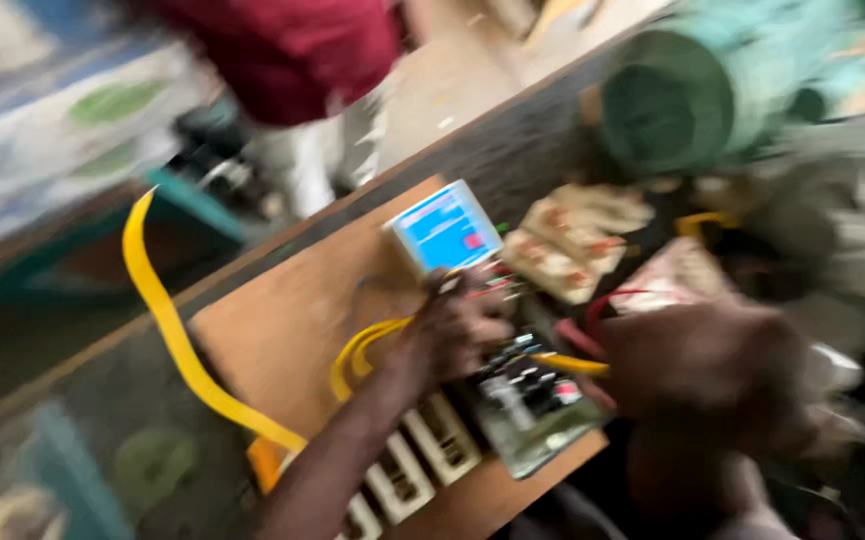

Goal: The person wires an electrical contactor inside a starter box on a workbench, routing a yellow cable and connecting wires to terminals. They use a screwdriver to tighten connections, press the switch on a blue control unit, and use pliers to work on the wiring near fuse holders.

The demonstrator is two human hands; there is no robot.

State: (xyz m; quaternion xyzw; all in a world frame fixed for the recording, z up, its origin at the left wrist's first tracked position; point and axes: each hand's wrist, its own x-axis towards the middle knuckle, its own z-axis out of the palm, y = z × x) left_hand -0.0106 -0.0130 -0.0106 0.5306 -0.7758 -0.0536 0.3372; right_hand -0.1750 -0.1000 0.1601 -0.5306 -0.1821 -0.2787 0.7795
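Observation:
The view is blurred by motion. My left hand (453,330) reaches in from the bottom left, its fingers curled around a bunch of wires at the top of a circuit board (538,405) with dark components. Yellow wires (358,355) loop out from under that wrist. My right hand (703,375) is just right of the board, closed on a thin yellow rod (575,365) that points at the board. Both rest over a wooden board (283,310).
A blue and white box (448,228) stands behind my left hand. White slotted blocks (433,450) lie near my forearm. A yellow strap (168,330) curves at left. Pale packets (573,240) and a green cylinder (668,105) sit at back right. A person in a red top (283,50) stands beyond.

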